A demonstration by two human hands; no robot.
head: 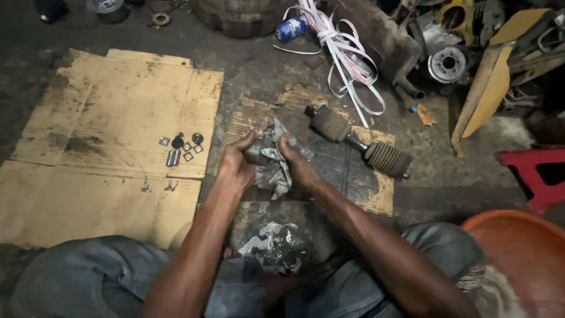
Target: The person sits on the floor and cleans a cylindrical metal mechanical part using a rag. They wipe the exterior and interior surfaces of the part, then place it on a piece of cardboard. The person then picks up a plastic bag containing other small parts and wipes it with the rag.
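Greasy floor (259, 70), cardboard (118, 118) spread left. Left hand (238, 165) and right hand (294, 162) both closed on a rag (273, 168) wrapping a small metal part; axle (359, 141) lies beside. Best wiped by turning it slowly, grip firm.

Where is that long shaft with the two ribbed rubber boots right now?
In the head view, the shaft lies slantwise on a greasy cardboard piece, right of centre, just beyond the right hand and below the white strapping.
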